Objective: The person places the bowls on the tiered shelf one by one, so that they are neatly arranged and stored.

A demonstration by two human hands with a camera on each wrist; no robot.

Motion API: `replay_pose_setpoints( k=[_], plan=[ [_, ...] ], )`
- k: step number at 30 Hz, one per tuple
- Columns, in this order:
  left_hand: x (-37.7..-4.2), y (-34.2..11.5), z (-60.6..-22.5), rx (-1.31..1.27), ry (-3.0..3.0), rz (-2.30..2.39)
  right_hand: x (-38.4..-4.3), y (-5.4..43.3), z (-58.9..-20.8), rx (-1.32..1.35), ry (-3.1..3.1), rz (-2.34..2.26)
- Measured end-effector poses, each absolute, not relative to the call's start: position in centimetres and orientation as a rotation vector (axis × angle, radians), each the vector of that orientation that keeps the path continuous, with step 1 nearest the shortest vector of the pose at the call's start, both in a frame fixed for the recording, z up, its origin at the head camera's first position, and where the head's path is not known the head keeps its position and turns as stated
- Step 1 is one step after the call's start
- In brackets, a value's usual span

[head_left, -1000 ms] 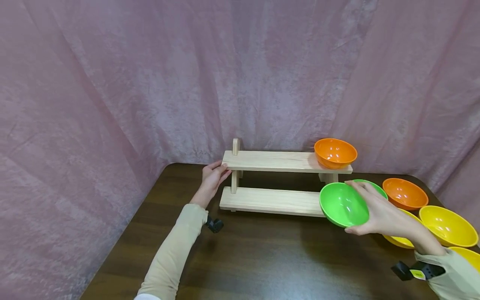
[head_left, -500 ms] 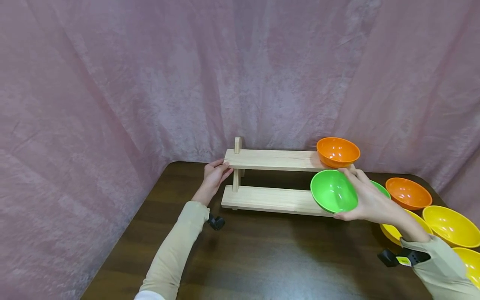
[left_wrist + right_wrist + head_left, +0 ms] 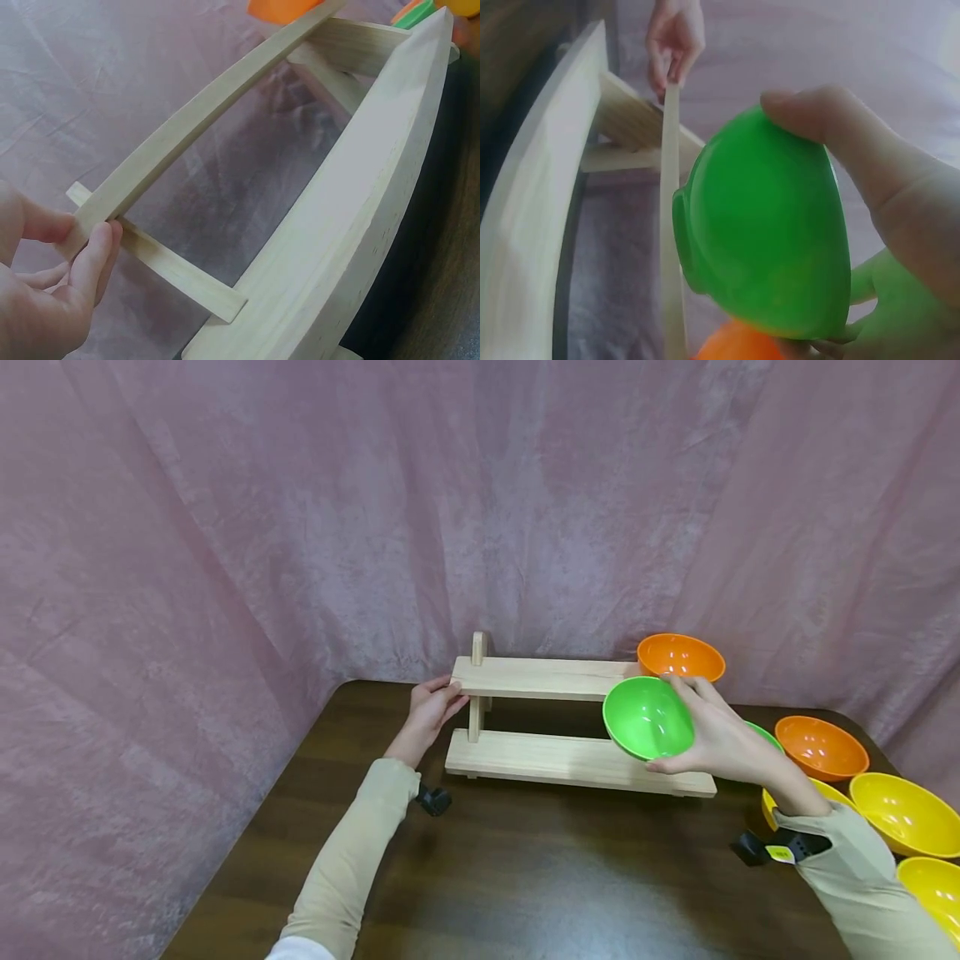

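My right hand [image 3: 716, 739] grips a green bowl [image 3: 648, 718] by its rim, tilted and held in front of the shelf's right part. In the right wrist view the thumb lies on one side of the green bowl [image 3: 765, 225] and fingers show at the other. A two-tier wooden shelf [image 3: 540, 677] stands at the back of the table. My left hand [image 3: 431, 710] pinches the left end of its upper board, thumb and fingers on either side in the left wrist view. An orange bowl [image 3: 678, 652] sits on the upper board's right end, partly covered by the right hand.
Right of the shelf stand another orange bowl [image 3: 821, 747], a mostly hidden green bowl [image 3: 767, 737] and several yellow bowls [image 3: 907, 814]. A pink curtain [image 3: 375, 527] hangs behind the dark wooden table [image 3: 525, 868].
My right hand has carried the green bowl left and upward, from beside the shelf's lower right end to in front of the upper board. The left hand keeps its hold on the board.
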State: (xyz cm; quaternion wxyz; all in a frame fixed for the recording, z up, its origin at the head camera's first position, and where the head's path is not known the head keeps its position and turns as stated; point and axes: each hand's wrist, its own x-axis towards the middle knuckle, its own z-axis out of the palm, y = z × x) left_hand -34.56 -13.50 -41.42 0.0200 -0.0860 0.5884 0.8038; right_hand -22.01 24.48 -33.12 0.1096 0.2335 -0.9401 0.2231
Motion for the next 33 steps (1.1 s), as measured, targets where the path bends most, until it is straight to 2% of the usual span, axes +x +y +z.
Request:
replay_pose_setpoints(
  k=[33],
  plan=[
    [-34.2,-14.3,-41.5,-0.274,1.795,2.493,-26.7,20.5,-31.6,0.579,-2.817,0.678]
  ],
)
